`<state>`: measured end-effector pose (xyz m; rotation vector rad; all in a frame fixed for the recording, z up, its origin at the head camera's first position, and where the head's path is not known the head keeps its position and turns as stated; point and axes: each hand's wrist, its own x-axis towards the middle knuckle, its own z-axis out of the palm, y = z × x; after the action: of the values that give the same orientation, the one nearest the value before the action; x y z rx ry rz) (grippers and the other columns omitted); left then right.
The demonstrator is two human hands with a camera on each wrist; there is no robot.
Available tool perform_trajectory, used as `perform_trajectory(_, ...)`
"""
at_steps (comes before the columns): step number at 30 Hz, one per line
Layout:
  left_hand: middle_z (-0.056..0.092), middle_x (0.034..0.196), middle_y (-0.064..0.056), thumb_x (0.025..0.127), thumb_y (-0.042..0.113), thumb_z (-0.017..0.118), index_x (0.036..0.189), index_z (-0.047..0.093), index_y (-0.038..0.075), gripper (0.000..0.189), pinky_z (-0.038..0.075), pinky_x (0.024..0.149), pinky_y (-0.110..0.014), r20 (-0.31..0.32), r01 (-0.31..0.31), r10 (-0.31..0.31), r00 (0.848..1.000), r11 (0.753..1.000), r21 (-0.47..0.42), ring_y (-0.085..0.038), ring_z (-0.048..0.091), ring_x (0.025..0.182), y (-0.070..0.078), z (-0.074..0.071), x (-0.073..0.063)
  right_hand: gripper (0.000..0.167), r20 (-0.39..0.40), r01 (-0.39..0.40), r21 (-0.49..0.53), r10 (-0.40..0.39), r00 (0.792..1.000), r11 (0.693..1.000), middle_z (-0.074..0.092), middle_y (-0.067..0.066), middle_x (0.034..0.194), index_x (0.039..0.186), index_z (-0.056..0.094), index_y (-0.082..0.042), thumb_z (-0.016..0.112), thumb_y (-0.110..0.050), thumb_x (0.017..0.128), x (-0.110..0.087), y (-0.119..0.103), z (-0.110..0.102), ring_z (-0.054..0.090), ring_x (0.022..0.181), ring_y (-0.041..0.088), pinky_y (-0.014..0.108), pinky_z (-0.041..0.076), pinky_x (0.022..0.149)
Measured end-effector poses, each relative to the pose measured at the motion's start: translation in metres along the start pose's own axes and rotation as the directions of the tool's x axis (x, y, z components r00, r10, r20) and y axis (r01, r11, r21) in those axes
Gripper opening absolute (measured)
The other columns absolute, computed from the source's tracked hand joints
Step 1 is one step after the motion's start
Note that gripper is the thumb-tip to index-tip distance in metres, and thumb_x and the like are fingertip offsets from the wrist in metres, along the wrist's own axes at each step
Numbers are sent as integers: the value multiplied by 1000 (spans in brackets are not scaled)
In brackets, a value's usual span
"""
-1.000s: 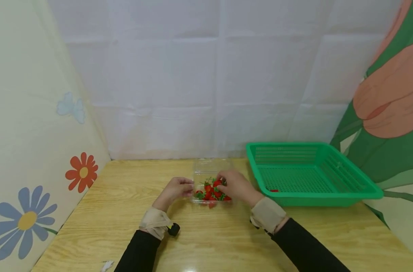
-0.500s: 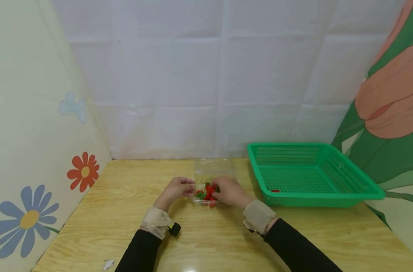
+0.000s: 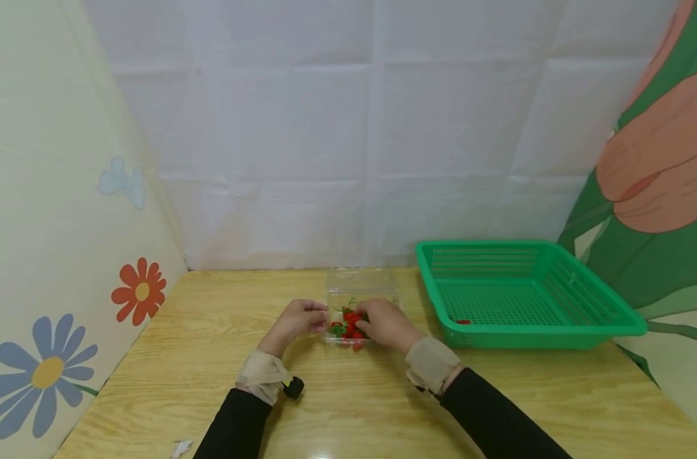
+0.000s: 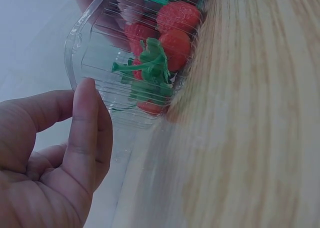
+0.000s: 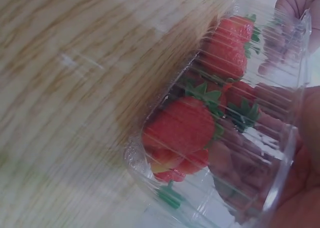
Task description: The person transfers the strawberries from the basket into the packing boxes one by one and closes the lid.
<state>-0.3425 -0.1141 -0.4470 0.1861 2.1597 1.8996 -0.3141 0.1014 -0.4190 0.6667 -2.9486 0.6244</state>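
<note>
A clear plastic clamshell box [image 3: 361,281] stands on the table with its lid raised at the back. Inside lie several red strawberries [image 3: 349,330] with green leaves. My left hand [image 3: 295,324] pinches the box's left rim between thumb and fingertip, as the left wrist view shows. My right hand [image 3: 387,324] reaches down into the box from the right. Its fingers are bent round a strawberry [image 5: 240,95] with green leaves, seen through the ribbed wall in the right wrist view; the exact contact is partly hidden by the plastic.
A green plastic basket [image 3: 537,329] stands to the right, with a small red piece [image 3: 463,322] showing near its front left corner. A white scrap [image 3: 181,448] lies at the table's front left. A white sheet [image 3: 279,127] hangs behind the wooden table [image 3: 337,408].
My right hand has moved a little left and lower into the box, covering the strawberries on its right side. The left hand has kept its hold on the rim.
</note>
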Motion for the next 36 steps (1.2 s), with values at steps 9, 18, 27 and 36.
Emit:
perform_trajectory(9, 69, 98, -18, 99, -4, 58, 124, 57, -19, 29, 58, 65, -20, -1, 8, -8, 1000, 1000, -2, -9, 63, 69, -2, -1, -1, 28, 64, -38, -96, 44, 997, 995, 70, 16, 113, 119, 71, -2, 70, -19, 97, 1, 0, 3, 64, 108, 34, 50, 53, 97)
perform_trajectory(18, 69, 93, -13, 99, -4, 58, 123, 58, -19, 28, 57, 63, -19, -6, 10, -10, 1000, 1000, -16, -9, 63, 68, -4, -2, -1, 28, 77, -53, -122, 63, 995, 991, 70, 17, 113, 119, 71, -2, 71, -19, 97, 4, -1, 5, 65, 108, 34, 50, 53, 96)
perform_trajectory(27, 69, 93, -13, 99, -3, 59, 124, 57, -19, 29, 57, 64, -20, 3, 19, -19, 1000, 1000, -13, -10, 63, 69, -3, -2, 0, 29, 43, -65, -69, 68, 997, 996, 70, 15, 113, 119, 69, -1, 69, -22, 98, -4, 2, -11, 65, 107, 33, 49, 55, 93)
perform_trajectory(36, 68, 92, -12, 99, -3, 58, 124, 58, -18, 28, 58, 65, -20, 3, 18, -18, 1000, 1000, -6, -10, 63, 70, 0, -1, 0, 44, -21, -109, 54, 110, 994, 993, 59, 21, 136, 139, 57, -1, 62, -24, 103, -33, 8, -71, 60, 119, 38, 53, 55, 94)
